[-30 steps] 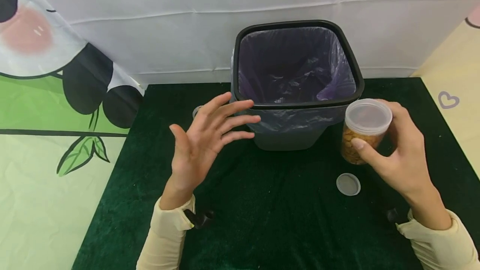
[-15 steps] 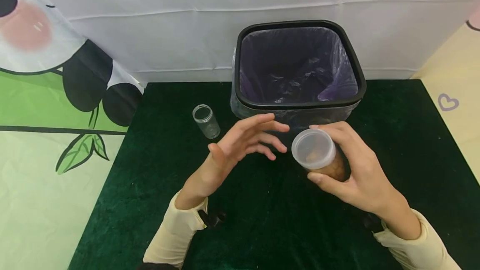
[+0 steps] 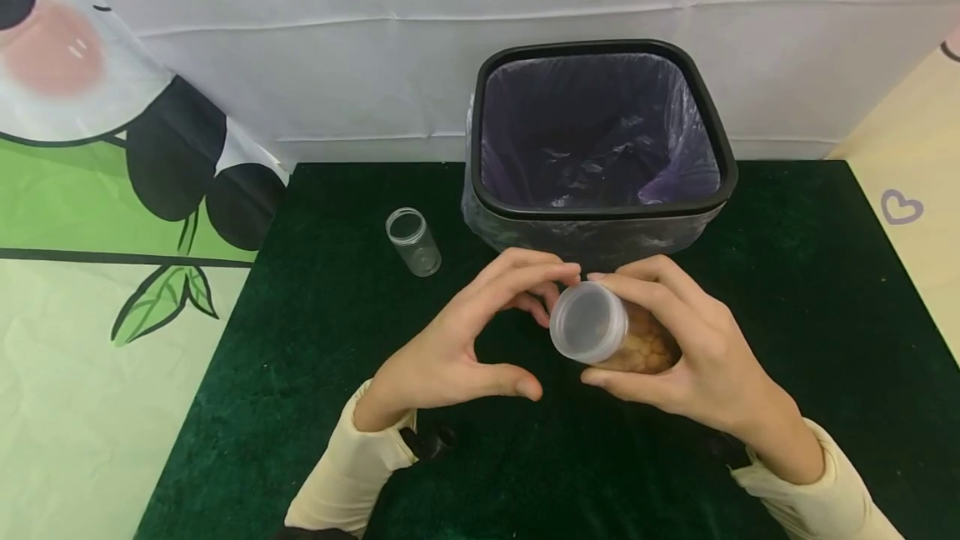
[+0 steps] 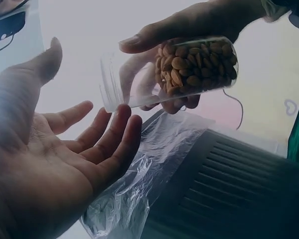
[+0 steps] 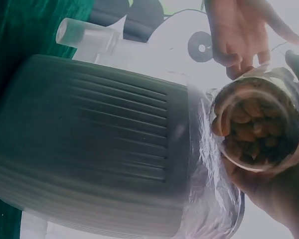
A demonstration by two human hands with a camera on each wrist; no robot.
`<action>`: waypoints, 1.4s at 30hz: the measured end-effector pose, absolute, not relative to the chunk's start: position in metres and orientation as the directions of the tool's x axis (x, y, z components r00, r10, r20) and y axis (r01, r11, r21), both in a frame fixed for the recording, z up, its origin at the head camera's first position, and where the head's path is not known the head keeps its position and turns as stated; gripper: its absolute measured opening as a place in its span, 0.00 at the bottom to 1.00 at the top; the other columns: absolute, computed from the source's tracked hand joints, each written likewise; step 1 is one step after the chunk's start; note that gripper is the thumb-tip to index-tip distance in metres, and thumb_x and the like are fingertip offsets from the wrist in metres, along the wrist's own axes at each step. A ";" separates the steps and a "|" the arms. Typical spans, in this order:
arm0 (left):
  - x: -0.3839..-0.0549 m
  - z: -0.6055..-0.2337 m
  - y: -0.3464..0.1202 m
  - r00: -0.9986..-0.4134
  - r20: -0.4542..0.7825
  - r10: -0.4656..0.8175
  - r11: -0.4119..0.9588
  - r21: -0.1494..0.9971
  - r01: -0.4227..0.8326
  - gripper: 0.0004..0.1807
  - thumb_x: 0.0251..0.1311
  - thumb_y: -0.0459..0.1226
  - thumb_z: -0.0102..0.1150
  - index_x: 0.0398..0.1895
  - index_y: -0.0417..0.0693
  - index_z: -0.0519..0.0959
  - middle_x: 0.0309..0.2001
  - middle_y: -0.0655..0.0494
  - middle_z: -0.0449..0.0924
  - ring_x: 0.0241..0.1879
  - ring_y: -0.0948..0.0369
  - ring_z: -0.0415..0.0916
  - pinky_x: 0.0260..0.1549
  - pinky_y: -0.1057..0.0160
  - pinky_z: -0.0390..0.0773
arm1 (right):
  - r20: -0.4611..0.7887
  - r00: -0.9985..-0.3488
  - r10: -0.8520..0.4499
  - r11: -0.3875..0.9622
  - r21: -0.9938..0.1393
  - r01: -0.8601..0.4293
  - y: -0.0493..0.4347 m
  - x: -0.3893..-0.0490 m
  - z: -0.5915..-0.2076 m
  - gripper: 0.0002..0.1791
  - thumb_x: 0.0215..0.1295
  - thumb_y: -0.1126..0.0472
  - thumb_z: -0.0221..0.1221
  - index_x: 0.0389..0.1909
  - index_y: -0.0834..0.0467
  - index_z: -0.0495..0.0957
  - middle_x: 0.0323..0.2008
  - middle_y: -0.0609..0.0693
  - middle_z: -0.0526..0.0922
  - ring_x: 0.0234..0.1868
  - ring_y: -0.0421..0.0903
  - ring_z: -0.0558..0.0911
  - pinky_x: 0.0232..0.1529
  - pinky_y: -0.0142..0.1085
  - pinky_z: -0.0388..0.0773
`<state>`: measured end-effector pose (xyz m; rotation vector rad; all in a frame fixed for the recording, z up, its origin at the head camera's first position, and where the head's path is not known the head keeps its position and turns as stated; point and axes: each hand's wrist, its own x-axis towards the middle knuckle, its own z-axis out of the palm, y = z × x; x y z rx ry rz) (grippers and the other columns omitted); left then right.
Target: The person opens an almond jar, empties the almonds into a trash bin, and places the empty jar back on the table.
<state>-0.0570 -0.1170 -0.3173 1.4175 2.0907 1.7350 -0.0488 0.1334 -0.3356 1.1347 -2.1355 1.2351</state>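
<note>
My right hand (image 3: 701, 357) grips a clear plastic jar (image 3: 637, 342) around its side. Almonds (image 4: 197, 64) fill its lower part. The jar is tilted, its translucent lid (image 3: 587, 322) facing my left hand (image 3: 453, 348). That hand is spread with the thumb apart and the fingers slightly bent, holding nothing. Its fingertips (image 4: 122, 113) are right by the lid; whether they touch it I cannot tell. From the right wrist view, the jar's base (image 5: 256, 129) shows almonds through it.
Behind the hands stands a bin (image 3: 731, 169) with a black rim and a plastic liner (image 3: 592, 132). An uncapped clear jar (image 3: 415, 244) stands to its left on the dark green cloth (image 3: 315, 307). White fabric (image 3: 337, 65) hangs behind.
My right hand has brought the jar leftward and tipped its lid toward my left hand. The left hand has moved right and down to the lid. The loose lid on the cloth is now hidden.
</note>
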 end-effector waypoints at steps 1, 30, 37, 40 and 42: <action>-0.056 -0.317 -0.116 -0.568 0.474 0.673 -0.042 0.790 0.611 0.45 0.56 0.54 0.65 0.70 0.37 0.62 0.64 0.43 0.63 0.57 0.56 0.67 0.54 0.60 0.78 | 0.686 -0.576 -0.444 0.281 -0.504 -0.817 0.133 -0.048 -0.335 0.38 0.54 0.39 0.68 0.54 0.65 0.78 0.46 0.56 0.78 0.47 0.40 0.78 0.55 0.20 0.71; -0.054 -0.321 -0.109 -0.442 0.721 0.533 0.072 0.483 0.873 0.29 0.55 0.48 0.71 0.54 0.40 0.76 0.50 0.47 0.72 0.49 0.58 0.74 0.49 0.62 0.79 | 0.525 -0.617 -0.586 0.368 -0.507 -0.780 0.134 -0.036 -0.336 0.37 0.56 0.44 0.70 0.64 0.55 0.71 0.53 0.46 0.79 0.46 0.37 0.78 0.49 0.21 0.76; -0.056 -0.327 -0.108 -0.453 0.727 0.516 0.069 0.492 0.868 0.29 0.59 0.55 0.63 0.50 0.40 0.76 0.46 0.47 0.71 0.45 0.58 0.71 0.45 0.63 0.78 | 0.267 -0.686 -0.677 0.248 -0.795 -0.554 0.133 -0.038 -0.347 0.39 0.54 0.60 0.71 0.67 0.48 0.66 0.50 0.44 0.79 0.38 0.35 0.80 0.34 0.30 0.82; -0.057 -0.329 -0.105 -0.395 0.757 0.520 0.022 0.451 0.892 0.26 0.63 0.55 0.58 0.48 0.40 0.75 0.44 0.46 0.71 0.42 0.57 0.71 0.43 0.64 0.79 | 0.237 -0.662 -0.711 0.148 -0.870 -0.471 0.130 -0.039 -0.350 0.35 0.57 0.64 0.67 0.66 0.49 0.67 0.46 0.45 0.80 0.34 0.37 0.81 0.29 0.32 0.82; -0.058 -0.331 -0.102 -0.335 0.783 0.524 0.007 0.389 0.921 0.24 0.66 0.54 0.54 0.47 0.40 0.76 0.44 0.46 0.72 0.41 0.57 0.72 0.42 0.65 0.79 | 0.230 -0.641 -0.732 0.086 -0.902 -0.422 0.127 -0.039 -0.352 0.33 0.58 0.66 0.64 0.65 0.50 0.67 0.43 0.46 0.80 0.31 0.37 0.81 0.26 0.33 0.81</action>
